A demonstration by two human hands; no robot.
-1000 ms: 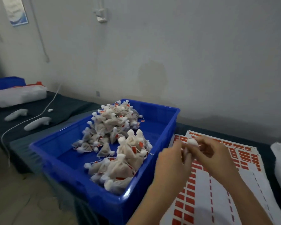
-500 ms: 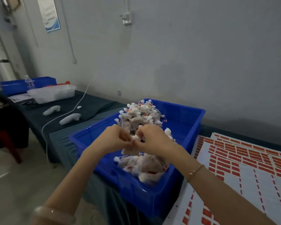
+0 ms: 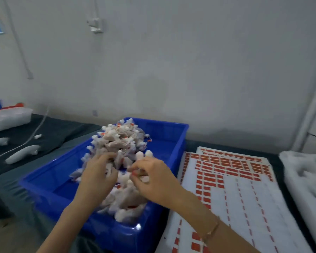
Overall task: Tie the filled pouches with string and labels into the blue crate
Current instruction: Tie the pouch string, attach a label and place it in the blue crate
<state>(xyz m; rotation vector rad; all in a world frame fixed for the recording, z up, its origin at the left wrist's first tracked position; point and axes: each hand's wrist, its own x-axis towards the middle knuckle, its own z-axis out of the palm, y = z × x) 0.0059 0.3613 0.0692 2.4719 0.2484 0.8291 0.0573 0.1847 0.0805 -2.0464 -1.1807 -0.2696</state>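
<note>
A blue crate (image 3: 117,236) stands on the dark table and holds a heap of tied white pouches (image 3: 117,141) with small red labels. Both my hands are over the near half of the heap. My left hand (image 3: 98,174) rests on the pouches with its fingers spread downward. Just to its right, my right hand (image 3: 151,179) has curled fingers pinching a small white pouch (image 3: 144,179) low over the pile. Motion blur hides the string and how the fingertips lie.
White sheets of red labels (image 3: 226,179) lie flat right of the crate. A white fabric bundle (image 3: 306,179) sits at the far right edge. On the left lie two white handheld devices (image 3: 22,154), a cable and a clear plastic box (image 3: 7,117). The wall is close behind.
My hands moved from above the label sheets leftward to over the crate, then dropped onto the pouch heap and parted slightly.
</note>
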